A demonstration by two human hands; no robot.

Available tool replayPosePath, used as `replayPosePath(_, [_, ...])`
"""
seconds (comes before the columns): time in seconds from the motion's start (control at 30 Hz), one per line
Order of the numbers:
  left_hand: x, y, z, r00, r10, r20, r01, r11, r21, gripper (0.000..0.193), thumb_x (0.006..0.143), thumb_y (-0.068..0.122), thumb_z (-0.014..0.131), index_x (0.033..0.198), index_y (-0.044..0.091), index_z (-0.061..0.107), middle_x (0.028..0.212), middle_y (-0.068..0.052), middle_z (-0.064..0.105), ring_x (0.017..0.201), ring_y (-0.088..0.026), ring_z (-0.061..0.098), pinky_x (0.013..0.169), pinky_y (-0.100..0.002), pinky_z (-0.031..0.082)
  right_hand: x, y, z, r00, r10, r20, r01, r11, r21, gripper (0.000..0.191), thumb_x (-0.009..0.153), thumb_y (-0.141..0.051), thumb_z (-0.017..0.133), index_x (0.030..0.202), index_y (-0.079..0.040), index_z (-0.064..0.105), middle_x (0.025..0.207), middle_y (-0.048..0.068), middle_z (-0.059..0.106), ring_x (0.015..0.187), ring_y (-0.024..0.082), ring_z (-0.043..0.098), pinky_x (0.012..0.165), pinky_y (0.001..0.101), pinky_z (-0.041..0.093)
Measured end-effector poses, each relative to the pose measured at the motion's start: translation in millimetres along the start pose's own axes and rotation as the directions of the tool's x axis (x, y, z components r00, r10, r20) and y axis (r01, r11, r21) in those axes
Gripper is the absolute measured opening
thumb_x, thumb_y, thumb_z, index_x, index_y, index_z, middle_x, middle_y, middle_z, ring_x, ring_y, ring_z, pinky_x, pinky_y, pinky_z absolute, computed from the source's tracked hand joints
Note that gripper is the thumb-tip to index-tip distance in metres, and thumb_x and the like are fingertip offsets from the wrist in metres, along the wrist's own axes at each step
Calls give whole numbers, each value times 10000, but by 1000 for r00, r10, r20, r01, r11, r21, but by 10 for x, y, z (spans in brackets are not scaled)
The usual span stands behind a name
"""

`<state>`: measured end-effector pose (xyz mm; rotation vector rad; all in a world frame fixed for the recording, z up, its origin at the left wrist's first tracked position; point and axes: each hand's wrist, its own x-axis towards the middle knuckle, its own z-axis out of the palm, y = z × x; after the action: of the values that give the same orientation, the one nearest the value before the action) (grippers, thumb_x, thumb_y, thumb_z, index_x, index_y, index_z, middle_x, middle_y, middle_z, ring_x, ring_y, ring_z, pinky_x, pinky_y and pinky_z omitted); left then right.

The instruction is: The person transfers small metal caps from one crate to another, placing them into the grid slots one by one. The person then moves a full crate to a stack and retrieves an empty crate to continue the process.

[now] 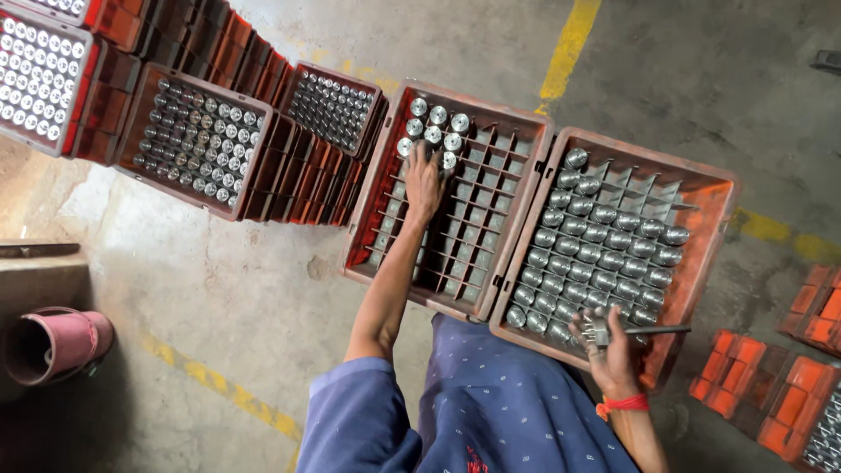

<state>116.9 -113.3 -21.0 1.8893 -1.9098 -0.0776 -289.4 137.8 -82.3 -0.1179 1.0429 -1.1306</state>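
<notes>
Two red divided crates of shiny metal cylinders under the person's hands

The nearly full red plastic crate (711,188) lies on the right beside the mostly empty red plastic crate (519,131); the left hand (424,180), fingers spread, presses on the cluster of silver metal cylinders (434,127) at that crate's far corner, while the right hand (609,342) pinches a small silver metal part (598,330) and thin grey rod (659,330) over the full crate's near edge

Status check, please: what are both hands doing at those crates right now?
Left hand setting a metal cylinder in the near-empty middle crate. Right hand gripping a cylinder and thin rod over the fuller right crate. Nothing in the way.
</notes>
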Motion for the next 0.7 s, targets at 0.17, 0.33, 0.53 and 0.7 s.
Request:
replayPosePath(0.17, [-125,-108,-206,991,98,-89,-113,977,-181,491,856,299,836,1260,60,691,1431,-194,525,1425,-370,455,1150,-514,390,-73,98,120,995,-49,-89,41,995,-88,327,1091,-404,522,1043,-89,595,1048,86,690,1080,281,692,990,475,553])
replayPosePath(0.33, [-495,121,-517,980,-53,-190,-95,718,-690,501,776,329,880,1125,51,651,1268,-123,619,1237,-284,602,1083,-475,509,-197,114,183,985,-95,-142,70,982,-175,189,1076,-274,543,1085,-91,586,1035,88,685,1019,253,695,934,437,563])
replayPosePath(0.53, [-1265,1231,-190,804,-103,585,583,326,-744,316,870,280,832,953,16,680,759,-91,697,640,-223,661,614,-384,555,61,108,530,988,-143,-63,132,980,-152,98,1063,-135,594,1118,-57,614,981,72,673,918,200,710,809,344,554])
replayPosePath(0.7, [-1921,1802,-271,816,28,577,390,711,-586,303,822,249,801,1048,65,719,864,-175,748,791,-331,731,707,-441,559,133,-74,856,963,-270,-21,265,955,-131,91,1038,-79,611,1127,-66,603,935,64,647,865,182,698,787,318,546])
